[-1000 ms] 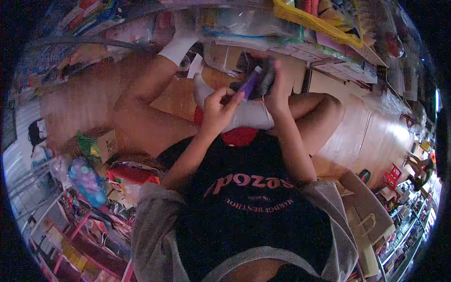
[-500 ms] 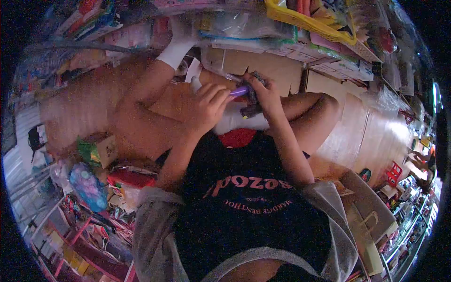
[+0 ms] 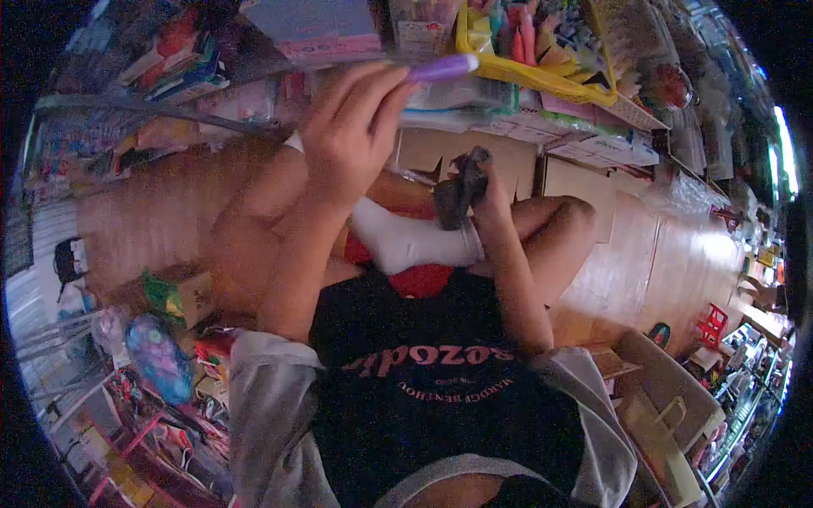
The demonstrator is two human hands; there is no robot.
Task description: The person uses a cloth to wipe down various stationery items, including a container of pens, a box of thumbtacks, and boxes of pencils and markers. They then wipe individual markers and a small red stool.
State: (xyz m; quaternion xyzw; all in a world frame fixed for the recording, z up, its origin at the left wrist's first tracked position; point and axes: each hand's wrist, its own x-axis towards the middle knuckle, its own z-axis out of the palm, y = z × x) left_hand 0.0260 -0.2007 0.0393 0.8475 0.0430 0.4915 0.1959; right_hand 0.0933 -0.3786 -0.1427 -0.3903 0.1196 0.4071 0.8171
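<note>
Raised toward the shelf, my left hand [image 3: 351,135] pinches a purple marker [image 3: 442,69] near one end. Its pale tip points right, at the near left side of the yellow basket [image 3: 529,82]. Lower down, over my crossed legs, my right hand [image 3: 493,196] is closed around a bunched dark grey cloth [image 3: 458,196]. Part of that cloth hangs below the fingers, close to a white sock [image 3: 423,245] on my foot.
Inside the basket lie several colourful pens [image 3: 525,38]. Packed shelves run along the front. A cardboard box [image 3: 669,372] stands at the lower right, and a blue plastic-wrapped bundle [image 3: 158,360] lies at the lower left. Farther right is a red stool [image 3: 713,324].
My left hand has lifted the purple marker up and forward, away from the cloth, to the basket. My right hand stays low with the cloth, shifted slightly.
</note>
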